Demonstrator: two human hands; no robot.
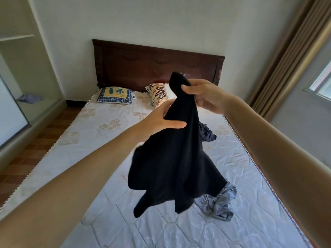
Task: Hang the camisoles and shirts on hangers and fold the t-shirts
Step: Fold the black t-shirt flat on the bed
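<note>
At the left edge of the frame stands a pale built-in wardrobe with open shelves [26,56], and a small bluish folded cloth [30,99] lies on its lower shelf. Right of it, the bare quilted mattress with a faded flower print [93,158] fills the middle of the frame, with a dark carved wooden headboard [157,61] at the top. A blue checked pillow with a yellow panel [115,95] lies at the upper centre; it has blue marks like writing, but I cannot read them.

The left hand [161,119] is at the centre, the thumb straight against the front of the black soft garment [177,158] and the other fingers hidden behind the cloth, so it seems to pinch it. A beige pillow with a brown flower pattern [157,94] lies behind. The right hand [206,95], slightly higher, grips the bunched top of the garment with curled fingers. The garment hangs in the air over the mattress, at the centre of the frame.

On the right part of the mattress lie a dark blue crumpled garment [207,133] and, lower, a grey shiny crumpled garment [218,203]. Brown curtains [290,51] and a window are at the far right.

I judge that the step in hand is opening the black piece to find its type. The next move needs finding the shoulders or straps. I see no hanger and no brand label.
</note>
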